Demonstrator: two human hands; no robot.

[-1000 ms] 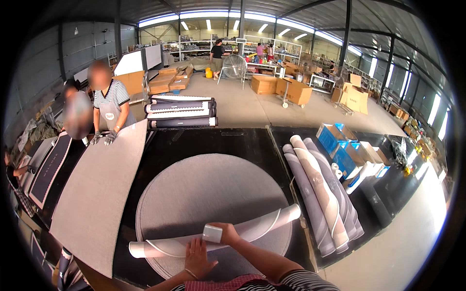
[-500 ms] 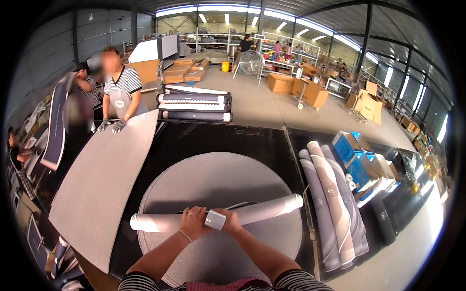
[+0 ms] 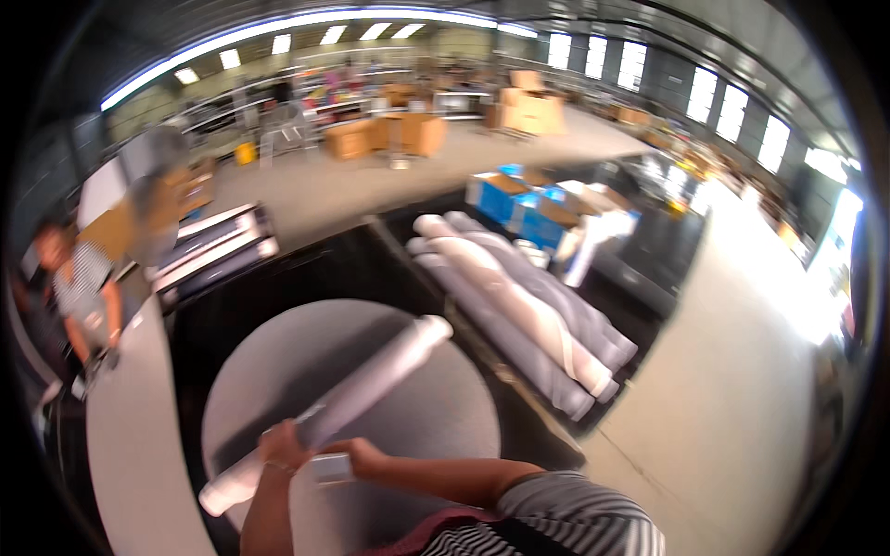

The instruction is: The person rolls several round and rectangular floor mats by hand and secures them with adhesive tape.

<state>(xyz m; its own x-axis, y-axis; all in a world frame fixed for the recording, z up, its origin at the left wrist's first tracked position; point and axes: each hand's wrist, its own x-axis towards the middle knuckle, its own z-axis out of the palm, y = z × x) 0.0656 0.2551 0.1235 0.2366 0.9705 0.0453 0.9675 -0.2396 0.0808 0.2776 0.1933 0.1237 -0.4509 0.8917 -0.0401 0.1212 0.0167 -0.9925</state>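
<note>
A pale, pinkish rolled mat [image 3: 375,375] slants across a round grey mat [image 3: 445,408] on the black table. My left hand [image 3: 285,447] is closed around the roll's near part. Beside it, my right hand [image 3: 363,456] is closed on a small pale grey block-like thing [image 3: 332,468], close to the roll. Motion blur hides what kind of thing the block is. The roll's far end points up to the right; its near end lies left of my left hand.
Several rolled mats [image 3: 514,296] lie to the right on the black table [image 3: 287,278], with blue boxes [image 3: 538,218] beyond them. More rolls [image 3: 218,246] are stacked at the far left. A co-worker [image 3: 88,296] stands at the left by a long grey mat [image 3: 134,435].
My view has swung to the right. The rolled mat now slants more steeply, and both hands appear lower and further left. My right hand still holds the pale block.
</note>
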